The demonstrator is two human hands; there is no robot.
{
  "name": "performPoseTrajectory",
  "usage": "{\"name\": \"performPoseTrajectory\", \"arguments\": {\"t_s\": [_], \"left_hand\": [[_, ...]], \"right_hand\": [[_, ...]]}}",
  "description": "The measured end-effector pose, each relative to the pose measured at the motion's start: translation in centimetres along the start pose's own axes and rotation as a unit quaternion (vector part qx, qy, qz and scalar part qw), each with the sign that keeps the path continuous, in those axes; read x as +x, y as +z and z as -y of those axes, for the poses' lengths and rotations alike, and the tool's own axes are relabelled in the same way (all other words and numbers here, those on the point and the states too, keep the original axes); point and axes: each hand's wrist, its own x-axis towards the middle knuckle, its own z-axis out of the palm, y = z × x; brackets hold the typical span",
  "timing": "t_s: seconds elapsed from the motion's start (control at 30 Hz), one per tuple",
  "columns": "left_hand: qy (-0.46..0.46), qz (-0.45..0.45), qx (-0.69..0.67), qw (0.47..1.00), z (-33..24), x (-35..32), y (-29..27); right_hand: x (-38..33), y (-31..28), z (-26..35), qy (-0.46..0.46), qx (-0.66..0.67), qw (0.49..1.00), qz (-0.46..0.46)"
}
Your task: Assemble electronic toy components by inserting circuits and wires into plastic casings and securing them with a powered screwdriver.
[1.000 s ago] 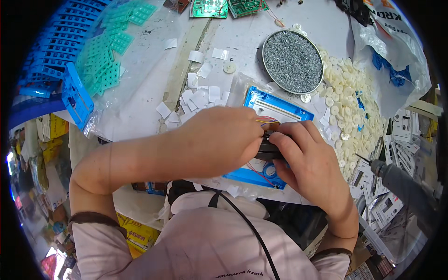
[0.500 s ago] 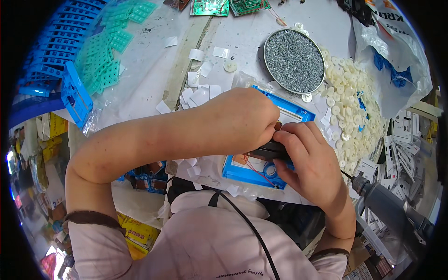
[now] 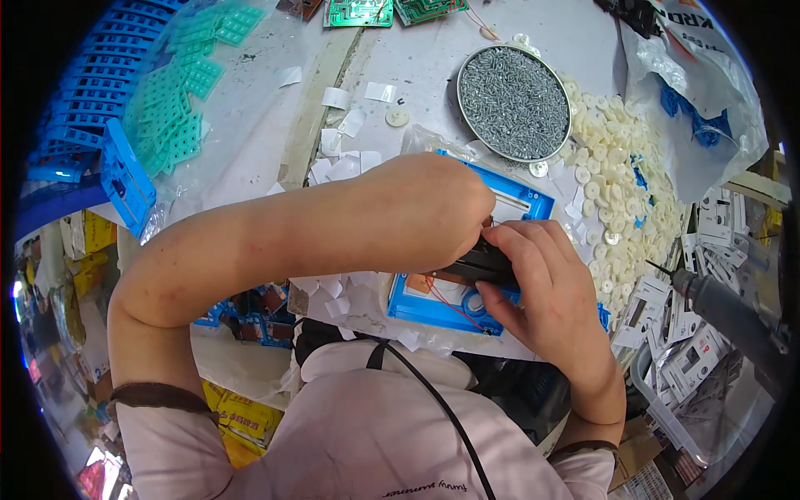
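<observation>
My left hand (image 3: 454, 204) is curled into a fist above a blue plastic frame (image 3: 533, 200); its fingertips are hidden, and so is whatever they pinch. Fingers bent, my right hand (image 3: 546, 292) grips a black plastic part (image 3: 487, 263) between thumb and fingertips, close beside the left fist. A sliver of something brown shows where the two hands meet. The frame lies on the table under both hands, which cover its middle. Thin red wires (image 3: 452, 302) run across its near part, next to a copper-brown patch.
A round tin of small screws (image 3: 514, 100) stands beyond the hands, with many white plastic discs (image 3: 621, 167) heaped to its right. A grey power screwdriver (image 3: 725, 300) hangs at right. Green keypad sheets (image 3: 179, 137), blue frames (image 3: 92, 92) and circuit boards (image 3: 358, 12) lie farther off.
The whole view has shifted slightly, the table's things sliding left. The screwdriver now appears higher and farther right. Both hands keep nearly the same hold over the blue frame.
</observation>
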Motion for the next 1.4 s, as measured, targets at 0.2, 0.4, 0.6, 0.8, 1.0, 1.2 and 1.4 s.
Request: {"name": "performPoseTrajectory", "arguments": {"t_s": [0.2,0.4,0.6,0.8,1.0,1.2,1.4], "left_hand": [[0.04,0.088,0.07,0.993,0.4,2.5,-2.9],[0.034,-0.206,0.219,0.953,4.3,8.3,-1.5],[0.06,-0.202,0.267,0.94,5.1,9.2,-0.8],[0.028,-0.166,0.274,0.947,4.3,9.5,-1.4],[0.102,-0.098,-0.111,0.984,-2.2,3.6,-2.9],[0.141,-0.236,0.031,0.961,-3.8,-3.8,2.6],[0.119,-0.332,0.041,0.935,-3.6,-4.7,5.6]], "right_hand": [[-0.2,0.0,-0.4,0.007,0.021,1.0,-0.007],[-1.0,0.6,0.1,0.052,0.064,0.996,-0.045],[-5.3,-5.5,3.3,-0.016,-0.036,0.996,-0.081],[-10.8,-9.0,-0.1,-0.112,0.071,0.744,-0.655],[-5.2,-7.6,-4.4,-0.123,0.475,0.862,-0.128],[-0.3,-6.1,-0.4,-0.14,0.51,0.844,-0.091],[0.2,-3.3,3.1,-0.093,0.544,0.815,-0.179]]}}
